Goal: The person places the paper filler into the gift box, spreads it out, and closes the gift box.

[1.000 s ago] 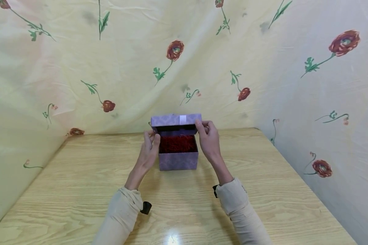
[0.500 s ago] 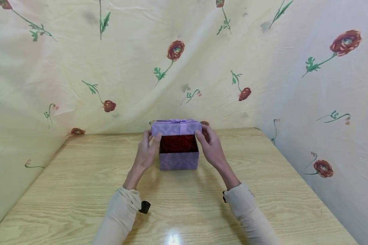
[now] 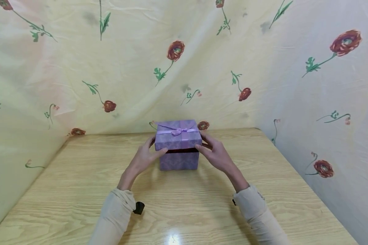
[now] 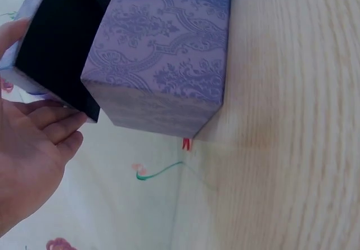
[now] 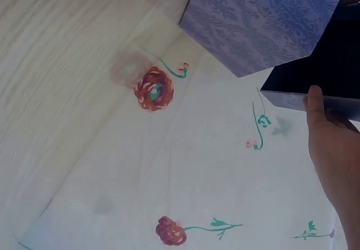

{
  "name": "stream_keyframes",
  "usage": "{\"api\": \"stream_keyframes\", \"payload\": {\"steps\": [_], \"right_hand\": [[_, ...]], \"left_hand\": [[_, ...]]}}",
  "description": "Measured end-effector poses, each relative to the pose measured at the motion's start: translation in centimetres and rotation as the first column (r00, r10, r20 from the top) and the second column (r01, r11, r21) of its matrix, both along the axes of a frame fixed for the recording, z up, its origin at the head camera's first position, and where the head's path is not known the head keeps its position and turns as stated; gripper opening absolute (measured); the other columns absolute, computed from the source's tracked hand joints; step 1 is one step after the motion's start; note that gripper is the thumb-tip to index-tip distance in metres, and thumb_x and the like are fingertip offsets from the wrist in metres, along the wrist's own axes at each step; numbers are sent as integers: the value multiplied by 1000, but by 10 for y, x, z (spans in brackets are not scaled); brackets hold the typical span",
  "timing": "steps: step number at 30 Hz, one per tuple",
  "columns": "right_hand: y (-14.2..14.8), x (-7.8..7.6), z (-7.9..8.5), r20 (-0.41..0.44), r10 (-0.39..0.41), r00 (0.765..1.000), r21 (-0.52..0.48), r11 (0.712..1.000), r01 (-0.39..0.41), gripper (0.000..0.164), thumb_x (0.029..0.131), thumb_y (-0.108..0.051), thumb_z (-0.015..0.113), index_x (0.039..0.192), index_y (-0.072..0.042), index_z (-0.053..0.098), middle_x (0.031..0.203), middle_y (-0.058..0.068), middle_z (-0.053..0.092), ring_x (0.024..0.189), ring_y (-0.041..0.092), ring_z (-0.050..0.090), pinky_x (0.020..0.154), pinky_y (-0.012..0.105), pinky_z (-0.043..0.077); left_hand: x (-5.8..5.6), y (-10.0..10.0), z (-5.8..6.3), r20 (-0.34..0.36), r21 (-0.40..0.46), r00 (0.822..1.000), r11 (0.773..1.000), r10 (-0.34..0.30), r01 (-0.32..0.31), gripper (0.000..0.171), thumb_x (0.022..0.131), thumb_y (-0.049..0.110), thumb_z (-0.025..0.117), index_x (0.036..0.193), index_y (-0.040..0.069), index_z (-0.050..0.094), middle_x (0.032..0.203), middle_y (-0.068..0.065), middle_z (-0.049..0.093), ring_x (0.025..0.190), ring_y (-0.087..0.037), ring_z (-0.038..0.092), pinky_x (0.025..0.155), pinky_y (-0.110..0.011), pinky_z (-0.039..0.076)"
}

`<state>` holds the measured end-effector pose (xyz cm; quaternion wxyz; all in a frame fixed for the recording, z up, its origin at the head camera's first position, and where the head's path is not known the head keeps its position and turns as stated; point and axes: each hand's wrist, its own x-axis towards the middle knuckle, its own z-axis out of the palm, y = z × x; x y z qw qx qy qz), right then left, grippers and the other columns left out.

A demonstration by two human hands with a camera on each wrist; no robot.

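Note:
A purple patterned box lid [image 3: 171,141] with a lilac ribbon bow sits over the matching gift box [image 3: 178,161]. Between lid and box a dark gap shows at the front, with a little red filling [image 3: 184,150] in it. My left hand [image 3: 143,157] grips the lid's left end, thumb at its front lower edge. At the right end my right hand [image 3: 216,153] holds the lid the same way. In both wrist views the lid's dark inside [image 4: 62,41] faces the box, whose patterned walls [image 5: 264,25] are near.
The box stands on a wood-grain table [image 3: 178,197], towards its back edge. Behind and at the sides hangs a pale cloth [image 3: 135,68] printed with red flowers. Black straps [image 3: 139,208] show at the sleeve cuffs.
The lid, held in both hands, has come forward and down from behind the box. Its ribboned top now shows, and it covers most of the red filling that was visible before.

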<state>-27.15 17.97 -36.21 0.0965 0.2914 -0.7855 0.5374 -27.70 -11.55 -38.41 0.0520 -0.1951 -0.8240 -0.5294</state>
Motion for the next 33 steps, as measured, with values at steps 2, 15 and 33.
{"api": "stream_keyframes", "payload": {"steps": [2,15,33], "right_hand": [[2,-1,-2,-27,-1,1000,37,999,2,56,102,-2,65,154,4,44,154,21,48,142,37,45,109,48,45],[6,-6,-15,-85,-26,996,136,990,38,59,100,-2,68,153,7,43,150,24,51,138,42,49,109,57,43],[3,-9,-31,-106,-62,992,168,983,80,61,98,-1,71,152,9,43,148,27,51,137,44,48,108,52,45]], "left_hand": [[-1,-1,-1,-5,-30,1000,999,-12,12,90,96,46,72,162,2,30,163,-22,33,151,-37,28,120,-55,24],[-5,0,-4,26,-149,999,988,-40,44,103,95,54,71,166,4,15,165,-24,26,151,-42,24,118,-62,25],[-11,2,-14,68,-127,997,991,-38,46,101,96,43,74,166,4,13,167,-22,20,153,-42,19,120,-59,19]]}}
